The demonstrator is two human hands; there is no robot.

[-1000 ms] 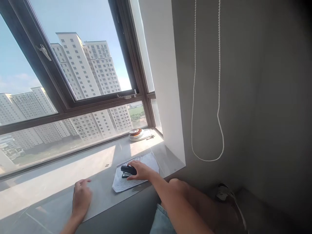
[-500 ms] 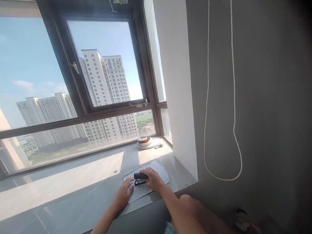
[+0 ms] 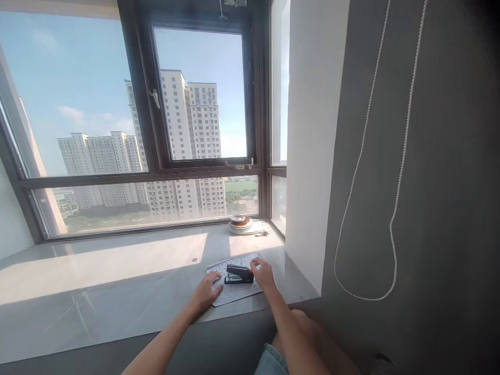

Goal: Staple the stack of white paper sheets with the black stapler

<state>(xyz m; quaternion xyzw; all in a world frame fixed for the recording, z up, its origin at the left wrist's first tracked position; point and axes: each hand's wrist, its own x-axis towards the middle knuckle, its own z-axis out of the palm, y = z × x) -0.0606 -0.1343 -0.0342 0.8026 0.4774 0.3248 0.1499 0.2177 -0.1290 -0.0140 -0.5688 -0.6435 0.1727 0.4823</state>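
To the left, left hand [image 3: 206,291] palm-down on the left edge of the marked paper [image 3: 235,293], thumb and fingertips spread moderately wide towards the front of the black stapler [image 3: 242,279]. In the middle, stapler flat on the paper, on the windowsill [image 3: 140,281], top arm tilted up at the left end. To the right, right hand [image 3: 266,276] with thumb and forefinger narrowly bent at the orange-red rear of the stapler; impossible to tell whether pinching or merely touching.

Compared with half a second earlier: at left, much the same placement on the paper's edge; in the middle, stapler in fuller view; at right, a shift from a grasp over the top arm to fingertips at the rear end.
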